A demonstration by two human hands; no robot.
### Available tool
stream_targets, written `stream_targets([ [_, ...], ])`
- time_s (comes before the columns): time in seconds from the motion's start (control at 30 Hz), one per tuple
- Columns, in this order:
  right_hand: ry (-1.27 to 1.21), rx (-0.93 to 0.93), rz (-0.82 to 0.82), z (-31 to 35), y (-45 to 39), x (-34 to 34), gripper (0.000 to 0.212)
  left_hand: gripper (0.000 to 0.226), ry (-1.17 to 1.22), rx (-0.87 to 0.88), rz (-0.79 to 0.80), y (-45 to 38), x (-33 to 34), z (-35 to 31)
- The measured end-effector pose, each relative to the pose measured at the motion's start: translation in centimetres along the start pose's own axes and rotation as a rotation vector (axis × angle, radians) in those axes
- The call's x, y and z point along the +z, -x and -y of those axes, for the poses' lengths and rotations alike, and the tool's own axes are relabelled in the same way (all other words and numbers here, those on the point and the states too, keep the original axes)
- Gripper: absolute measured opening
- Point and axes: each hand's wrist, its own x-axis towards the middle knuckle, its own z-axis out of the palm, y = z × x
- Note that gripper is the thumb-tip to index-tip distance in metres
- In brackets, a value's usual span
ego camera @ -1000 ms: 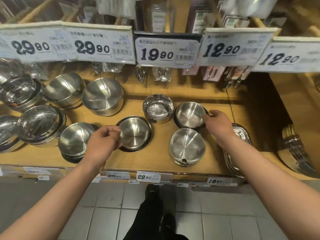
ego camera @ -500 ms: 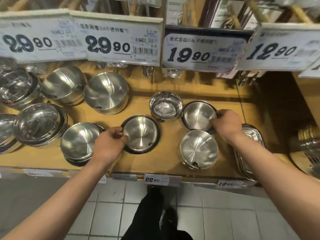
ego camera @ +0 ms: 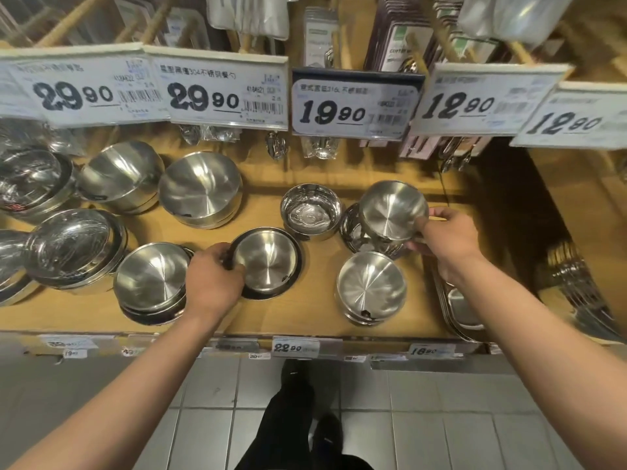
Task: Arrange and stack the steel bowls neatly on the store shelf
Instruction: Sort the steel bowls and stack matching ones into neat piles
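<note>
Several steel bowls sit on a wooden shelf (ego camera: 322,320). My right hand (ego camera: 444,237) grips the rim of a small steel bowl (ego camera: 390,208), lifted and tilted above another bowl (ego camera: 353,232) on the shelf. My left hand (ego camera: 213,276) holds the left rim of a dark-rimmed bowl (ego camera: 271,261) resting on the shelf. A stack of bowls (ego camera: 371,286) stands in front of the lifted one. A plastic-wrapped bowl (ego camera: 310,210) sits behind the middle.
Bigger bowl stacks stand at left (ego camera: 151,283), (ego camera: 200,188), (ego camera: 118,176), with wrapped lidded ones (ego camera: 74,245) further left. Steel trays (ego camera: 458,307) lean at the right. Price tags (ego camera: 353,106) hang overhead. My foot (ego camera: 295,395) is on the tiled floor below.
My right hand has lifted the small bowl off the one beneath and tilted it. My left hand stays on the dark-rimmed bowl's rim.
</note>
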Motion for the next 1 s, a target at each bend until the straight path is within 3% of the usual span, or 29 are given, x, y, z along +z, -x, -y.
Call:
stream_targets([
  [0.13,-0.145,0.016,0.083,1.1,2.5,-1.7,0.008,0.017,-0.027,-0.030,0.043,0.4,0.0,-0.9],
  [0.23,-0.198,0.032,0.188,1.1,4.6,-2.6,0.007,0.036,-0.131,-0.139,0.139,0.5,0.3,-0.8],
  [0.43,-0.164,0.062,0.271,-0.4,7.1,-3.5,0.021,0.026,-0.170,-0.180,0.133,0.8,0.4,-2.1],
  [0.67,-0.066,0.040,0.277,-2.3,7.9,-3.5,0.027,0.022,0.086,-0.393,0.109,0.0,-0.4,-2.7],
  [0.8,0.023,0.006,0.285,-2.7,8.1,-3.2,0.036,0.018,0.171,-0.414,0.110,0.0,-1.1,-3.2],
  [1.0,0.154,-0.083,0.294,-3.2,8.1,-2.8,0.025,0.017,0.305,-0.373,0.090,0.8,-2.0,-5.2],
])
